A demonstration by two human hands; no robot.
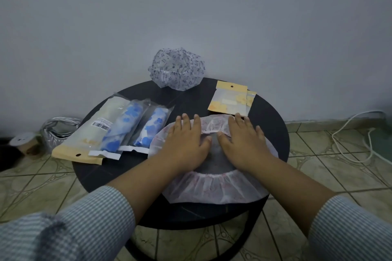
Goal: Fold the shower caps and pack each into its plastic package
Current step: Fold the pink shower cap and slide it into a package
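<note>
Centrally, pink cap [214,188]: spread flat, opening up, on the near right part of the round dark surface [101,174]; elastic rim forms a ring with the dark surface showing through the middle.
Left hand [186,144]: palm down on the far left part of the pink cap; fingers [184,119] straight and splayed, pressing flat, grasping nothing.
Right hand [244,142]: palm down on the far right part of the same cap; fingers straight, released, pressing flat; thumb tips of both hands close together over the opening.
Music-note cap [177,69]: unfolded, puffed up, at the far edge of the surface against the wall.
Packed caps: two blue-flowered caps in clear packages [125,129] [151,131], side by side, just left of the pink cap.
Long package [89,133]: cream, barcode label, yellow header with hang hole, leftmost, partly under the nearer blue one.
Flat packages [230,99]: yellow-flowered, overlapping, far right, just beyond the right fingers.
Sleeves [89,226]: striped, pushed up both forearms.
Floor: tiled; white cable [347,140] at right, silvery object [59,131] at left.
</note>
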